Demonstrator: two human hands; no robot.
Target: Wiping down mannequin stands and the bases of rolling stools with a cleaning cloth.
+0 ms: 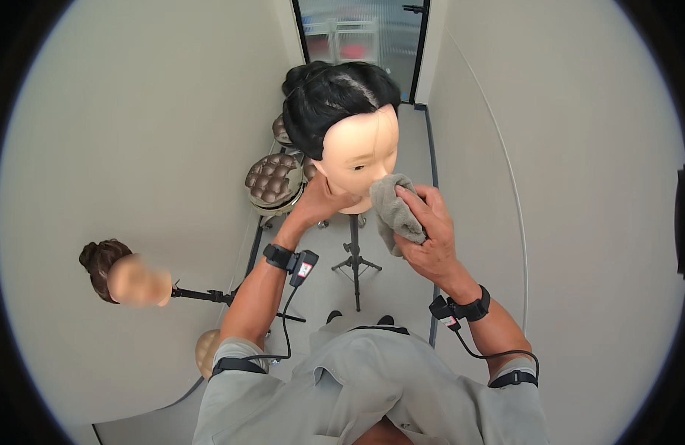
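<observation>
A mannequin training head point(359, 133) with pinned-up black hair stands before me on a black tripod stand point(353, 258). My left hand point(319, 201) grips its jaw and neck from the side, the thumb lying under the chin. In my right hand point(431, 233) is a bunched grey cloth point(396, 211), held against the lower face near the nose and mouth. The cloth hides the mouth and part of the cheek. Some of my left fingers are out of sight behind the mannequin's neck.
To the left, a second mannequin head point(137, 281) with a brown bun sits on another tripod point(203, 295). Tufted brown stools point(273, 178) stand along the left wall. Ahead is a ribbed glass door point(370, 33). A cable point(509, 161) runs along the right wall point(587, 194).
</observation>
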